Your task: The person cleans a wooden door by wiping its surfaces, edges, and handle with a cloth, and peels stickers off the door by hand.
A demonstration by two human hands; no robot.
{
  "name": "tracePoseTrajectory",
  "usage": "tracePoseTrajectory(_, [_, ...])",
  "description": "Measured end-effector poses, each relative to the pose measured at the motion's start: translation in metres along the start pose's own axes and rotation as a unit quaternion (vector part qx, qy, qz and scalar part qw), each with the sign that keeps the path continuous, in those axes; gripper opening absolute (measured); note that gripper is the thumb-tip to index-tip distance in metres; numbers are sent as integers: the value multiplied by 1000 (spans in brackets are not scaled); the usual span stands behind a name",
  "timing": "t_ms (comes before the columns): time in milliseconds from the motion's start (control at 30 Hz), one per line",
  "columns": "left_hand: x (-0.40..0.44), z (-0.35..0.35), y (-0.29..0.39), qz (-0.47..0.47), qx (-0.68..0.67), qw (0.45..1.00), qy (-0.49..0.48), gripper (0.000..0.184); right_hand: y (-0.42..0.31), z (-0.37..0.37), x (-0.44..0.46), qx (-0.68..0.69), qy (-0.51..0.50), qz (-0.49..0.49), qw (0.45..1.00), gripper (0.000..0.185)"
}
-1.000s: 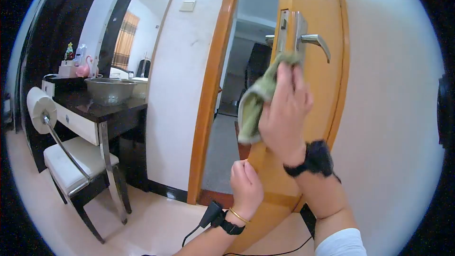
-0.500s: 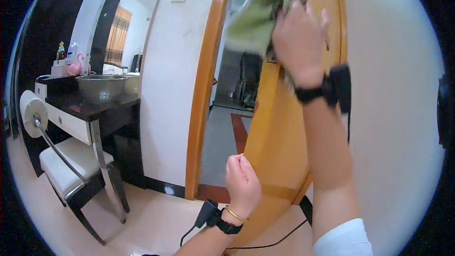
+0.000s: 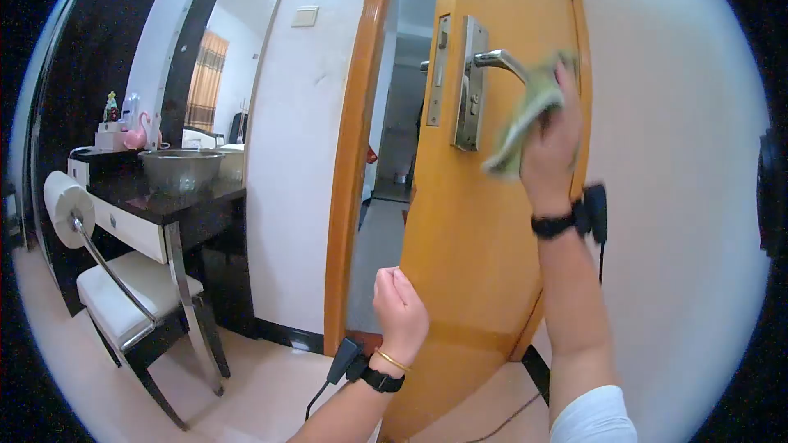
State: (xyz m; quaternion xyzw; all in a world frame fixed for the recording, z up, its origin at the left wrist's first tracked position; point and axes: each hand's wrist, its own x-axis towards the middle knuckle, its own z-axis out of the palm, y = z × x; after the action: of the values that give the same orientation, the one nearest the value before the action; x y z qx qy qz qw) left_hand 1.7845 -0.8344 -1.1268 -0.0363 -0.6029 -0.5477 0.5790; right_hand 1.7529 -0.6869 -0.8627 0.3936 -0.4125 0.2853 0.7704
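A green cloth (image 3: pixel 525 127), blurred by motion, is bunched in my right hand (image 3: pixel 554 135), whose fingers are closed on it. This hand is at the free end of the metal lever handle (image 3: pixel 502 59) on the wooden door (image 3: pixel 476 254); the cloth covers the lever's tip. My left hand (image 3: pixel 400 309) is closed, lower down in front of the door's free edge. Whether its fingers grip that edge or anything else is hidden. The door stands partly open, with its lock plate (image 3: pixel 439 74) showing on the edge.
Left of the wooden door frame (image 3: pixel 361 148) are a wall switch (image 3: pixel 304 16) and a mirror (image 3: pixel 238 57). A metal basin (image 3: pixel 182 171) sits on the black dressing table (image 3: pixel 164 205). A white chair (image 3: pixel 131 287) stands before it. A dark cable (image 3: pixel 509 420) trails over the floor.
My right hand has moved with the cloth from over the lock and handle down to the lever's free end, uncovering the handle plate. The view has shifted; my left hand stays closed by the door edge.
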Motion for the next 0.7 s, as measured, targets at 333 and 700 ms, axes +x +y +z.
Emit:
tracePoseTrajectory(333, [-13, -3, 21, -7, 1, 1000, -9, 23, 83, 37, -21, 38, -12, 73, 997, 30])
tracePoseTrajectory(700, [-14, -9, 8, -68, -153, 983, -69, 39, -5, -25, 13, 221, -129, 34, 966, 38])
